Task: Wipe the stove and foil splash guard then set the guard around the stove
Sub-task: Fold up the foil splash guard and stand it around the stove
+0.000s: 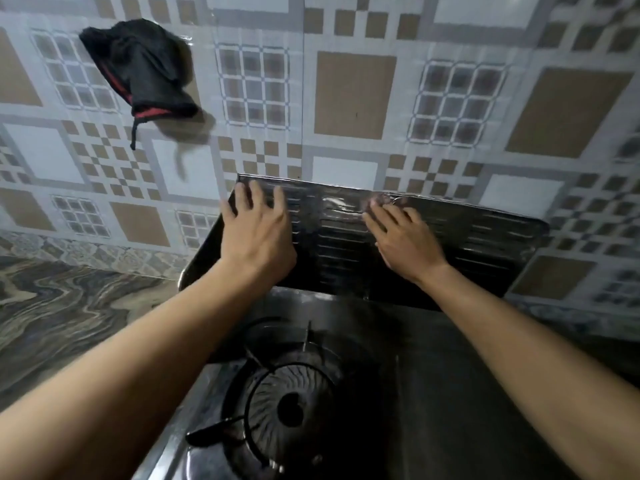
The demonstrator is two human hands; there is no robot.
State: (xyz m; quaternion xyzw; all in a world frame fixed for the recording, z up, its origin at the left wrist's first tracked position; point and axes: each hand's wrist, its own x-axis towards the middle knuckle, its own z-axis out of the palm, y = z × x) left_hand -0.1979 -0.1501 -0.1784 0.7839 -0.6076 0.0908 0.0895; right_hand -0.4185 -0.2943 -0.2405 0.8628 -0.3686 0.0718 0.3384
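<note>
Black cloth [140,69] is hanging on the tiled wall [353,95] at far left. We are pressing our left hand [258,233], fingers spread flat, against the foil splash guard [332,237], which is standing at the far edge of the gas stove [433,375] against the wall. Our right hand [403,237] is lying flat on it too, fingers slightly apart. Nearer us, the burner [289,407] is sitting bare.

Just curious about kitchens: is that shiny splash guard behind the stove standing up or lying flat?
Standing up. The foil guard rises behind the stove, along the wall.
</note>
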